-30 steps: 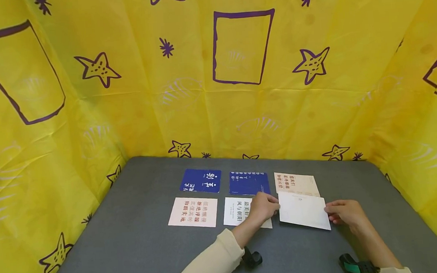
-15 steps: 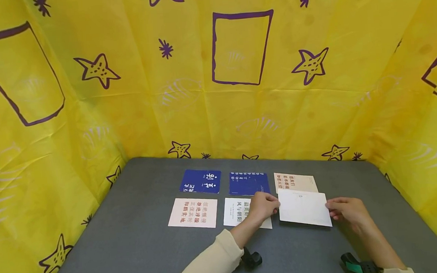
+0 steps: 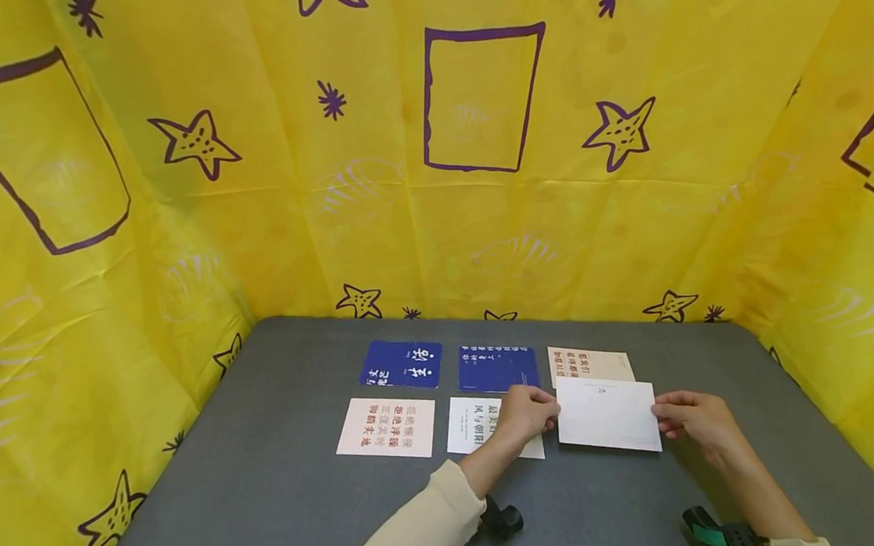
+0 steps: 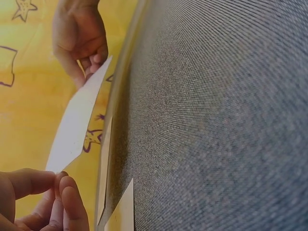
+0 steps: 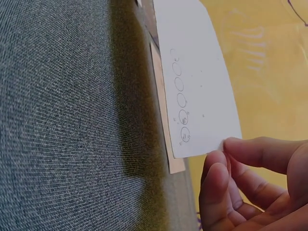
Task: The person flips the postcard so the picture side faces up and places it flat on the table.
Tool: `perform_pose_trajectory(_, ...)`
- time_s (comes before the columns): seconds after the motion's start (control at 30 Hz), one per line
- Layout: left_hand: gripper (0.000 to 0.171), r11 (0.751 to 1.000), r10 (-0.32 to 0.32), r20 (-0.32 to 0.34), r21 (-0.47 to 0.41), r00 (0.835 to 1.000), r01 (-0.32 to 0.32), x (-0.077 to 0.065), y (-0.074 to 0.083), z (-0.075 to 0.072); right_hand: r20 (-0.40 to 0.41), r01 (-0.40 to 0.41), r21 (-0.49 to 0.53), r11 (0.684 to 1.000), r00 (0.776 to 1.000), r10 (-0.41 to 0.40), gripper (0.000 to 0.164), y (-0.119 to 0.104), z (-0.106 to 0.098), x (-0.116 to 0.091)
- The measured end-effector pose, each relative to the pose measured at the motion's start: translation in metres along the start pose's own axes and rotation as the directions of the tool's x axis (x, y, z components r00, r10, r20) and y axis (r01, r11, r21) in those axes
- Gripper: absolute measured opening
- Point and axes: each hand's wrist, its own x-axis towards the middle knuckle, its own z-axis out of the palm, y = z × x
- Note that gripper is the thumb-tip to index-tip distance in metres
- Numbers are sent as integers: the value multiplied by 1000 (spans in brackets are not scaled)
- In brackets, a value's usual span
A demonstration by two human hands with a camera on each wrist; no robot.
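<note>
A white postcard (image 3: 608, 417) is held above the grey table between both hands. My left hand (image 3: 527, 416) pinches its left edge between thumb and fingertips; my right hand (image 3: 697, 422) pinches the right edge. In the right wrist view the face of the postcard (image 5: 197, 82) carries a row of small printed circles. Beneath and behind it lies a beige card (image 3: 591, 364) with red-brown characters, partly covered. Under my left hand and wrist a white card (image 3: 469, 421) with dark characters is partly hidden. The left wrist view shows the lifted postcard (image 4: 79, 120) clear of the tabletop.
Two blue cards, one at the back left (image 3: 401, 364) and one at the back middle (image 3: 498, 369), lie flat on the grey table (image 3: 217, 487). A pink card (image 3: 386, 427) lies front left. Yellow patterned cloth (image 3: 279, 149) walls the table's back and sides.
The right side of the postcard has risen slightly, and my right hand has shifted a little up and to the right with it. My left hand stays almost in place. The other cards have not moved.
</note>
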Motion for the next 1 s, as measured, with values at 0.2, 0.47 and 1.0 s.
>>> perform_pose_trajectory(0.2,5,1000,-6,8,-15,1000,6,-1,1,0,-1,-20,15,1000,1000,20,32,-1,-1,0)
perform_pose_trajectory(0.47,5,999,-20,17,-39,1000,21,1,-2,0,-3,-19,38,999,1000,20,29,-2,-1,-1)
perform_pose_trajectory(1.0,5,1000,-5,22,-5,1000,5,1,-1,-1,10,8,89,996,1000,-9,16,1,-4,-5)
